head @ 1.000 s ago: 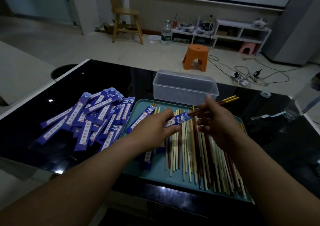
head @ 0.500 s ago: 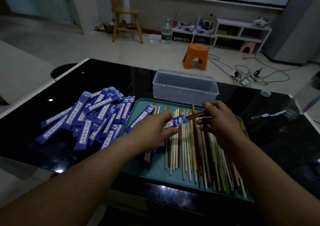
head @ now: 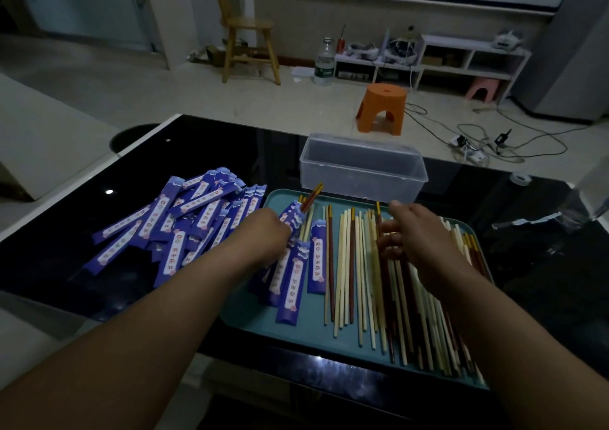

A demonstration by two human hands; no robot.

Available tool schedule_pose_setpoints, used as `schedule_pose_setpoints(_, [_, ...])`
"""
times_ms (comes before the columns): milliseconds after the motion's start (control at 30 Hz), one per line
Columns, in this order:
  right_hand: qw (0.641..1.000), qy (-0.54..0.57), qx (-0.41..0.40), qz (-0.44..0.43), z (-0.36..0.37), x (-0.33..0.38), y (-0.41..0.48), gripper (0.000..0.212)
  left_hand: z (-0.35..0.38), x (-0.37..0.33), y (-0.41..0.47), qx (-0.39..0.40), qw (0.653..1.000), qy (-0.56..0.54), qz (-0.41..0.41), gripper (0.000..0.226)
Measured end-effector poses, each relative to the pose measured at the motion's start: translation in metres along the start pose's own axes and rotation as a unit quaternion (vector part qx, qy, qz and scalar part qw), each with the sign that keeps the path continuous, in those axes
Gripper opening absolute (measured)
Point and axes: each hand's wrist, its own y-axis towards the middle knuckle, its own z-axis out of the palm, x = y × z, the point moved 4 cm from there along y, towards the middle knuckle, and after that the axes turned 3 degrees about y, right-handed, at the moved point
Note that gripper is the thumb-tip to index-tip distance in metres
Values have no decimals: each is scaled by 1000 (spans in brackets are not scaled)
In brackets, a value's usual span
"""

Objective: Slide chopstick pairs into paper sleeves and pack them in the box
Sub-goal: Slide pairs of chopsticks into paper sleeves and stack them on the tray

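Observation:
My left hand [head: 265, 231] grips a blue paper sleeve [head: 292, 216] with a dark red chopstick pair [head: 313, 195] sticking out of its far end, over the left part of the teal tray [head: 245, 314]. My right hand [head: 417, 236] hovers with relaxed, spread fingers over the loose chopsticks [head: 365, 274], cream and dark red, that cover the tray's right side; its fingertips touch them. Several more sleeves [head: 295, 284] lie on the tray beside my left hand. The clear plastic box [head: 362, 169] stands open just beyond the tray, and nothing shows inside it.
A heap of blue paper sleeves [head: 184, 225] lies on the black glossy table [head: 230, 152] left of the tray. A clear plastic lid [head: 593, 192] and a tape roll [head: 520, 178] sit at the table's right edge. An orange stool [head: 382, 108] stands on the floor behind.
The red pair went into the sleeve. My right hand let go and dropped to the loose chopsticks. My left hand carried the sleeved pair left and turned it to point away.

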Motion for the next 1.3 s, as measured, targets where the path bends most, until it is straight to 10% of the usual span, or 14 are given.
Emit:
schedule_pose_setpoints(800, [996,-74,52,-16,11,-8,-4,21,1,17,11,-62,958,279,21,5])
schedule_pose_setpoints(1067, [990,-138,2,-20,-3,-5,0,16,-14,-4,4,-122,983,91,99,16])
schedule_pose_setpoints(1300, [951,-308,-14,-32,-10,-11,5,16,22,-40,-24,49,983,-144,98,4])
